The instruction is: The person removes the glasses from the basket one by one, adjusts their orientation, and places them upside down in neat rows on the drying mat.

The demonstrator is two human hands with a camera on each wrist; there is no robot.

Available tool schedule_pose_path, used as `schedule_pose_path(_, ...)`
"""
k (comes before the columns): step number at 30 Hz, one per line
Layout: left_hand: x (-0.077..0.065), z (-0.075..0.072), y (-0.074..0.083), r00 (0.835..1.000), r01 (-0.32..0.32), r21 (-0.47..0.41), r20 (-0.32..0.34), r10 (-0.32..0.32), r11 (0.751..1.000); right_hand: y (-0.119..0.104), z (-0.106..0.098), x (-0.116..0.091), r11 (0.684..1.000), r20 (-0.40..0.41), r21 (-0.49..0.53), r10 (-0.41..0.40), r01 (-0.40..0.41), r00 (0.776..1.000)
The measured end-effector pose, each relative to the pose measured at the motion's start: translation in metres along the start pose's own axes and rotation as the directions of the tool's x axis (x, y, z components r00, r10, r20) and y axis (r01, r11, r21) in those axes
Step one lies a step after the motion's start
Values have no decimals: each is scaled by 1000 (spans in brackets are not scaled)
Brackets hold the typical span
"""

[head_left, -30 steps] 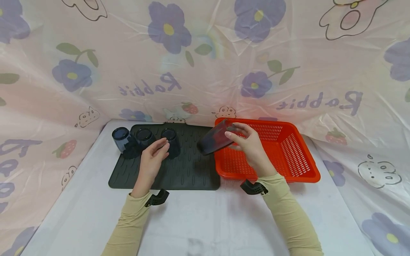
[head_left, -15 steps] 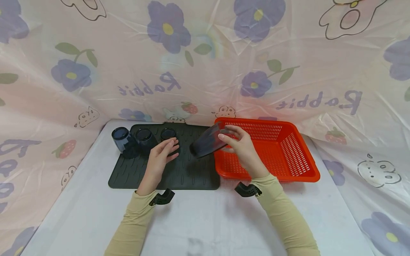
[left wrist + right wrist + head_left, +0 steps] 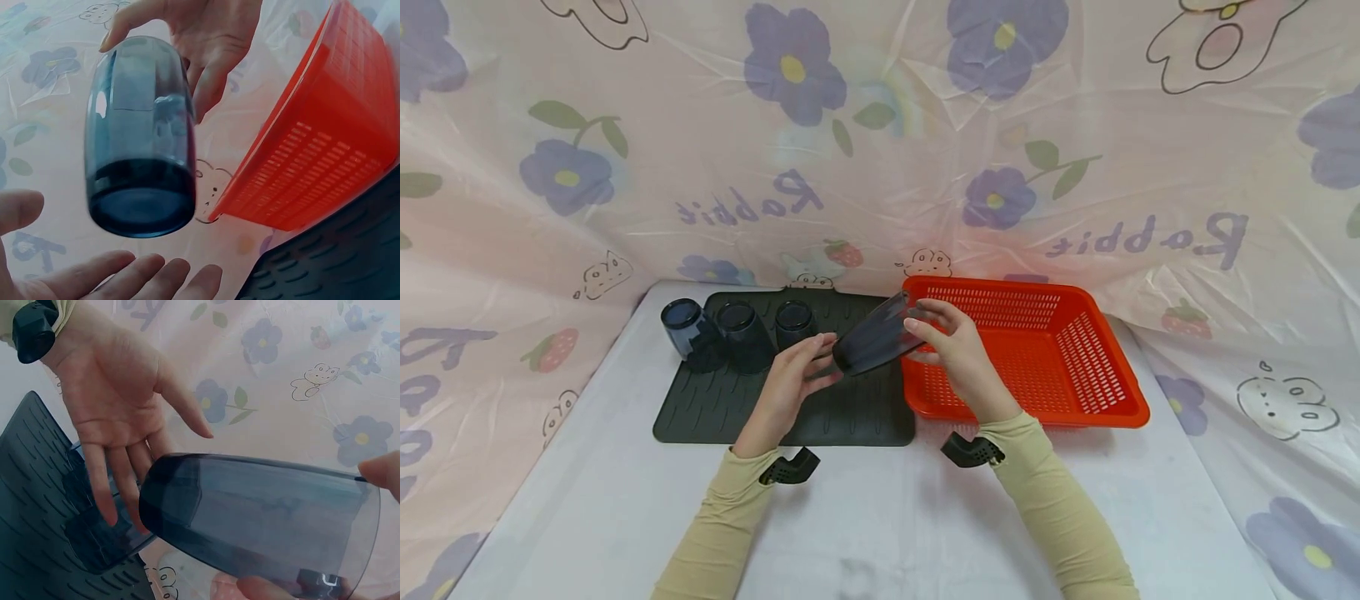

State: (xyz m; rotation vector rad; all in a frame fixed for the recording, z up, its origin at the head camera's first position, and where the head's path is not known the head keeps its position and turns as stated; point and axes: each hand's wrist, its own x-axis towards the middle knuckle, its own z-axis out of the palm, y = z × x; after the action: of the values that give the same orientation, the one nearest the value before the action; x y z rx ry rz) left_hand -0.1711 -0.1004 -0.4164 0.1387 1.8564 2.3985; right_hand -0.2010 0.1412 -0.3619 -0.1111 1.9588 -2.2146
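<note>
A dark blue-grey tinted drinking glass (image 3: 876, 335) is tilted in the air above the mat, its thick base down and to the left. My right hand (image 3: 955, 350) pinches it near the rim, thumb and fingers on opposite sides. My left hand (image 3: 793, 379) is beside the base with its fingers spread; in the left wrist view a gap shows between its fingers (image 3: 119, 275) and the glass. Three similar glasses, left (image 3: 688, 329), middle (image 3: 747, 337) and right (image 3: 793, 321), stand in a row on the dark ribbed mat (image 3: 850, 421); my left hand partly covers the right one.
An orange-red perforated plastic basket (image 3: 1112, 392) stands at the right, against the mat's right edge. Both sit on a white table (image 3: 880, 517). A printed flower-and-rabbit sheet (image 3: 887, 192) hangs behind and at the sides.
My right hand has carried the glass leftward from over the basket's edge to above the mat. My left hand has moved right, from the standing glasses to the held glass's base.
</note>
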Motion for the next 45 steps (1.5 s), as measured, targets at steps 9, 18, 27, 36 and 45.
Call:
schedule_pose_path(9,2,8,-10,988,114,-160,120,-96,981,3,3,-1,998,0,56,1,-1,1000)
schedule_pose_path(18,1,14,-16,978,165,-212,159,-133,963,8,2,-2,997,25,81,-1,-1,1000)
schedule_pose_path(27,-1,18,-15,995,96,-246,-2,-99,965,13,-1,-4,996,110,88,24,-33,994)
schedule_pose_path(36,-3,19,-11,990,37,-308,-116,-76,951,17,-3,-6,997,170,39,58,-65,984)
schedule_pose_path(45,1,21,-6,974,-25,-422,-214,-73,906,24,-1,-5,992,206,-69,114,-101,972)
